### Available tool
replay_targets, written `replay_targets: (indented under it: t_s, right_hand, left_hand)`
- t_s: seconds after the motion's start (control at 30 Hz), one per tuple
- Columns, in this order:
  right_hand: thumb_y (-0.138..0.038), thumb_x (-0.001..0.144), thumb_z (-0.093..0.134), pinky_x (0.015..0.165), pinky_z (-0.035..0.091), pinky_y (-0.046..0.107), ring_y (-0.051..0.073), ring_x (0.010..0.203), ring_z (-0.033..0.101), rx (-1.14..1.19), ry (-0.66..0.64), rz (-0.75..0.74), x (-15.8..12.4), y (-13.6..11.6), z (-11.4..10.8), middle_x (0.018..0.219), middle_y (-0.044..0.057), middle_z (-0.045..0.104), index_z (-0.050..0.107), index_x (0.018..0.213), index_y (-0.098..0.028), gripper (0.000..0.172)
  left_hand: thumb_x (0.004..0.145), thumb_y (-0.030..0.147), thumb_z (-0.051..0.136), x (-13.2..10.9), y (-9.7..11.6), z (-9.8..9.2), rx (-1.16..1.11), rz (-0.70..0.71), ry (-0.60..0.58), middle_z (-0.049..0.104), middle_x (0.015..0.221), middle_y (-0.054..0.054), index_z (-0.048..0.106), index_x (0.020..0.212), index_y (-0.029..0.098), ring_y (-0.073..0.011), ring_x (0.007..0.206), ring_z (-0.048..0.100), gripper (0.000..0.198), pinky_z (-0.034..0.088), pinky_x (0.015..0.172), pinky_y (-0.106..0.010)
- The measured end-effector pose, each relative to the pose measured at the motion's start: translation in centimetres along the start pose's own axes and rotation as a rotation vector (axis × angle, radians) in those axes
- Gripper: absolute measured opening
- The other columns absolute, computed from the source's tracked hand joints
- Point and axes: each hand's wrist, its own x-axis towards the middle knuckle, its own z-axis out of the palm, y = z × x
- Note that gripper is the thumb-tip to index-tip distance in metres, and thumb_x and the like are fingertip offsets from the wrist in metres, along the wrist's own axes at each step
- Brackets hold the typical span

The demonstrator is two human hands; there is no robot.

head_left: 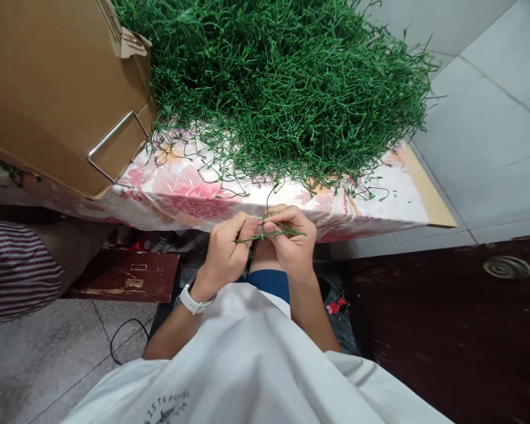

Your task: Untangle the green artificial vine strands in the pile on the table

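Note:
My left hand (230, 250) and my right hand (292, 238) meet in front of the table edge, just above my lap. Between them they pinch thin green plastic stems (262, 236), which cross at the fingertips. One thin strand rises from the fingers toward the table. Both hands are closed, thumb against forefinger. Beyond them, a large tangled heap of green artificial stems (291, 88) covers much of the table, with loose strands trailing to its near edge.
A floral tablecloth (194, 194) covers the table. A cardboard box (57, 88) with a bent metal wire frame (115, 141) beside it stands at left. Another person's striped clothing (17, 268) shows at far left. A dark red wooden surface (446, 318) lies at right, near a tiled wall (490, 129).

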Motion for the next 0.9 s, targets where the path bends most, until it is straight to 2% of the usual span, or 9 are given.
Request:
replay_targets:
  t_s: [0.1, 0.23, 0.33, 0.37, 0.43, 0.6, 0.67, 0.77, 0.9]
  right_hand:
    - [-0.027, 0.087, 0.081, 0.061, 0.046, 0.024, 0.011, 0.066, 0.059, 0.112, -0.11, 0.072, -0.2, 0.0, -0.1, 0.077, 0.001, 0.065, 0.074, 0.083, -0.022, 0.01]
    - [-0.042, 0.083, 0.083, 0.049, 0.034, 0.025, 0.012, 0.052, 0.04, 0.318, -0.179, 0.135, -0.1, 0.3, 0.5, 0.06, -0.003, 0.047, 0.058, 0.07, -0.024, 0.033]
    - [-0.046, 0.081, 0.083, 0.046, 0.023, 0.027, 0.014, 0.051, 0.02, 0.407, -0.093, 0.162, 0.2, 0.6, 0.6, 0.056, -0.005, 0.028, 0.044, 0.067, -0.025, 0.046]
    - [-0.046, 0.08, 0.084, 0.047, 0.021, 0.028, 0.015, 0.053, 0.016, 0.422, -0.043, 0.159, 0.4, 0.6, 0.3, 0.056, -0.005, 0.023, 0.043, 0.067, -0.025, 0.048]
    - [-0.044, 0.076, 0.087, 0.048, 0.017, 0.029, 0.016, 0.055, 0.012, 0.425, 0.054, 0.138, 0.9, 0.5, -0.5, 0.059, -0.005, 0.018, 0.044, 0.067, -0.026, 0.048]
    - [-0.044, 0.069, 0.093, 0.053, 0.023, 0.028, 0.015, 0.057, 0.021, 0.27, 0.148, 0.051, 2.9, -0.9, -2.0, 0.063, -0.004, 0.032, 0.062, 0.076, -0.032, 0.034]
    - [-0.045, 0.069, 0.095, 0.054, 0.028, 0.028, 0.015, 0.057, 0.027, 0.193, 0.138, -0.013, 4.0, -1.6, -1.9, 0.064, -0.004, 0.038, 0.067, 0.084, -0.035, 0.033]
    - [-0.048, 0.071, 0.093, 0.057, 0.035, 0.028, 0.013, 0.058, 0.038, 0.042, 0.124, -0.123, 5.6, -2.1, -1.5, 0.067, -0.003, 0.048, 0.067, 0.082, -0.032, 0.032]
    - [-0.054, 0.075, 0.088, 0.06, 0.042, 0.03, 0.012, 0.062, 0.049, -0.186, 0.175, -0.217, 8.0, -1.0, -1.5, 0.074, -0.001, 0.058, 0.068, 0.082, -0.028, 0.034]
  left_hand:
    - [0.103, 0.042, 0.052, -0.5, -0.2, -0.3, -0.103, -0.023, -0.052, 0.049, 0.06, 0.001, 0.052, 0.066, 0.019, -0.0106, 0.055, 0.044, 0.044, 0.032, 0.057, -0.027]
    - [0.102, 0.047, 0.055, -1.6, 0.1, 0.7, -0.579, -0.233, -0.117, 0.038, 0.053, 0.004, 0.044, 0.063, 0.019, -0.0079, 0.049, 0.032, 0.05, 0.028, 0.051, -0.025]
    - [0.094, 0.048, 0.067, -1.3, 0.7, 0.4, -0.926, -0.352, 0.017, 0.02, 0.048, 0.009, 0.034, 0.06, 0.02, -0.0063, 0.044, 0.018, 0.055, 0.021, 0.045, -0.021]
    - [0.092, 0.046, 0.07, -1.0, 0.8, 0.0, -0.984, -0.376, 0.093, 0.017, 0.048, 0.009, 0.032, 0.06, 0.02, -0.0063, 0.044, 0.016, 0.056, 0.021, 0.044, -0.02]
    - [0.088, 0.041, 0.076, -0.3, 0.9, -1.4, -0.983, -0.324, 0.242, 0.019, 0.047, 0.009, 0.035, 0.059, 0.019, -0.0055, 0.043, 0.017, 0.055, 0.022, 0.043, -0.018]
    - [0.084, 0.043, 0.08, 0.5, 0.0, -3.9, -0.866, -0.252, 0.292, 0.034, 0.045, 0.007, 0.055, 0.061, 0.017, -0.0043, 0.041, 0.027, 0.044, 0.025, 0.042, -0.017]
    - [0.082, 0.044, 0.083, 0.5, -0.3, -3.8, -0.852, -0.273, 0.315, 0.036, 0.045, 0.006, 0.057, 0.06, 0.016, -0.0039, 0.04, 0.028, 0.044, 0.025, 0.042, -0.017]
    - [0.077, 0.043, 0.086, 0.2, -0.6, -3.2, -0.839, -0.333, 0.313, 0.036, 0.044, 0.007, 0.061, 0.063, 0.016, -0.0038, 0.04, 0.031, 0.04, 0.026, 0.041, -0.016]
    - [0.075, 0.043, 0.088, -0.1, -1.0, -2.4, -0.84, -0.358, 0.292, 0.04, 0.045, 0.008, 0.068, 0.071, 0.015, -0.0022, 0.039, 0.03, 0.034, 0.028, 0.043, -0.016]
